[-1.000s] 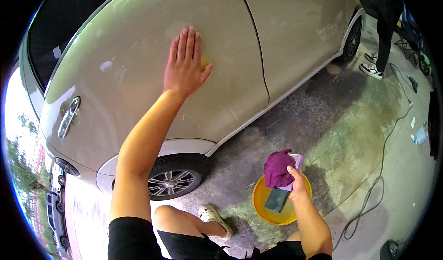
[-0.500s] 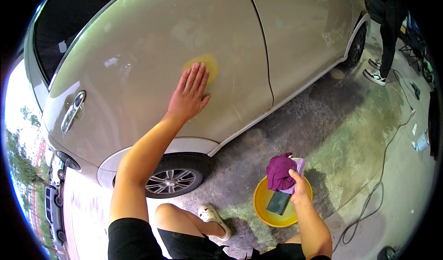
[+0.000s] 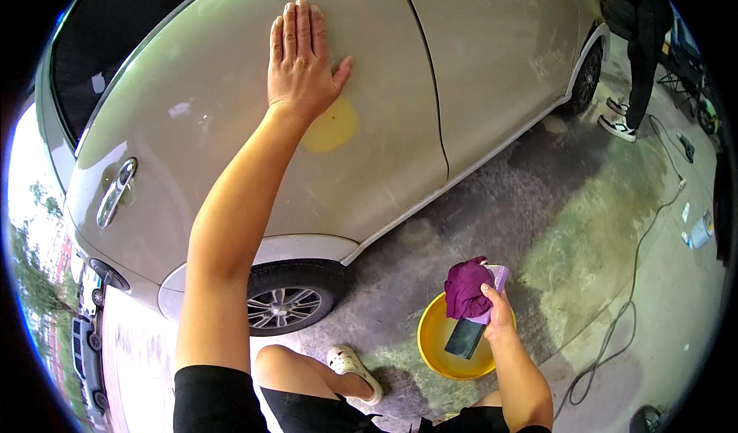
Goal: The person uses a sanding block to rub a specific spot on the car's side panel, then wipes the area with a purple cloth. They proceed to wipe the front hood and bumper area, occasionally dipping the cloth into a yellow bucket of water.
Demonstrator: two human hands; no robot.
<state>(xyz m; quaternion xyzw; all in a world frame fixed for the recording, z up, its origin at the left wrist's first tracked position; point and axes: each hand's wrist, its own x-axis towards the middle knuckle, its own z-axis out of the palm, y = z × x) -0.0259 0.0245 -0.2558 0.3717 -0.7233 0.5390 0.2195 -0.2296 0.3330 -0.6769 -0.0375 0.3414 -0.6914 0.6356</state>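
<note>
Floor [image 3: 419, 252]: stained concrete, grey with greenish areas, from centre out to 4 o'clock.
Car panel [image 3: 377, 164]: beige, glossy, fills roughly 9 through 12 o'clock.
Yellow patch [image 3: 332, 128]: roundish, on the panel, just off centre toward 11 o'clock, partly behind the left wrist.
Left hand [image 3: 300, 72]: at 11 o'clock, back toward camera, flat over the panel above the patch; four fingers straight and nearly together, thumb out to the side. Contact under palm hidden.
Right hand [image 3: 498, 308]: at 4 o'clock, thumb on top, pinching a lilac block [image 3: 498, 278] together with a bunched purple cloth [image 3: 466, 288].
Dark block [image 3: 465, 338]: flat, rectangular, at 5 o'clock, just below the cloth, over the basin; can't tell if gripped too.
Yellow basin [image 3: 432, 360]: round, on floor at 5 o'clock, under the held items.
Clog [image 3: 344, 362]: cream, perforated, on person's foot near 6 o'clock.
Near wheel [image 3: 283, 308]: black tyre, silver spokes, 7 o'clock.
Door handle [image 3: 117, 192]: chrome, 9 o'clock.
Seam [image 3: 432, 72]: dark line, 1 o'clock.
Far wheel [image 3: 588, 78]: 2 o'clock.
Other person [image 3: 648, 60]: dark trousers, black-and-white sneakers, standing at 2 o'clock.
Cord [image 3: 635, 275]: dark, loosely looped on floor, 3 to 5 o'clock.
Parked vehicle [image 3: 89, 364]: grey, outside, 8 o'clock.
</note>
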